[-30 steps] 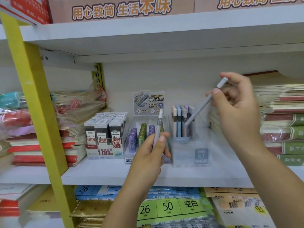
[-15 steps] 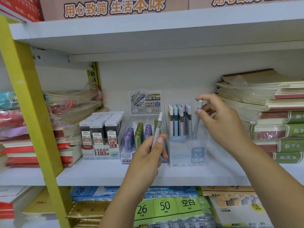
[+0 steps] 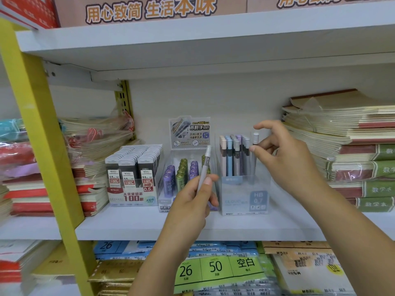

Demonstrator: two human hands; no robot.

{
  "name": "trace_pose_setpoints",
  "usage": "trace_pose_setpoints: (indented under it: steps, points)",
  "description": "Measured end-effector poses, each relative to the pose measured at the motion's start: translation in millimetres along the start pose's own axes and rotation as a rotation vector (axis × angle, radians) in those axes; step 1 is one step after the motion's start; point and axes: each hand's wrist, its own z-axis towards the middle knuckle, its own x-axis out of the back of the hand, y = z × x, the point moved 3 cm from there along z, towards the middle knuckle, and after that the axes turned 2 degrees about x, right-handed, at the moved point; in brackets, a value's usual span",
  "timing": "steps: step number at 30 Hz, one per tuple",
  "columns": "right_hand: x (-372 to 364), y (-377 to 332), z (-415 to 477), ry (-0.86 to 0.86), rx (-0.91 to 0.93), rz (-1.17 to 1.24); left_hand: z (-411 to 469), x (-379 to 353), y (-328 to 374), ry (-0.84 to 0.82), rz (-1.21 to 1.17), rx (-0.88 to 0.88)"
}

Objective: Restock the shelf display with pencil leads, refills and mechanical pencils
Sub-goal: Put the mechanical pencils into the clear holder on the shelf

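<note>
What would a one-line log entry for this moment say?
task: restock | left hand: grips pale pencil upright | right hand: pinches grey pencil standing in pencil box | next: probably let go

I face a white shelf (image 3: 235,227) with a pale back panel (image 3: 213,99) behind it. At ten o'clock a yellow upright (image 3: 42,124) slants down past the shelf edge, and a slotted yellow rail (image 3: 125,103) climbs the back. At twelve, the upper board (image 3: 192,39) carries an orange banner (image 3: 149,9). Notebook stacks (image 3: 352,146) sit at three, wrapped notebooks (image 3: 89,133) at nine and paper packs (image 3: 213,270) at six. The light is soft and even.
</note>
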Motion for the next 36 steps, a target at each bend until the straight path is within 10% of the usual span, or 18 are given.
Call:
trace_pose_setpoints:
  steps: [18, 26, 36]
  points:
    - [3, -9, -1, 0.078, 0.065, -0.213, 0, -1, 2, -0.036, 0.036, -0.021]
    - [-17, -53, -16, -0.329, -0.142, 0.617, 0, -14, 5, -0.027, 0.134, -0.075]
    - [21, -34, -6, 0.264, -0.036, 0.553, -2, -13, 7, 0.293, 0.652, -0.415]
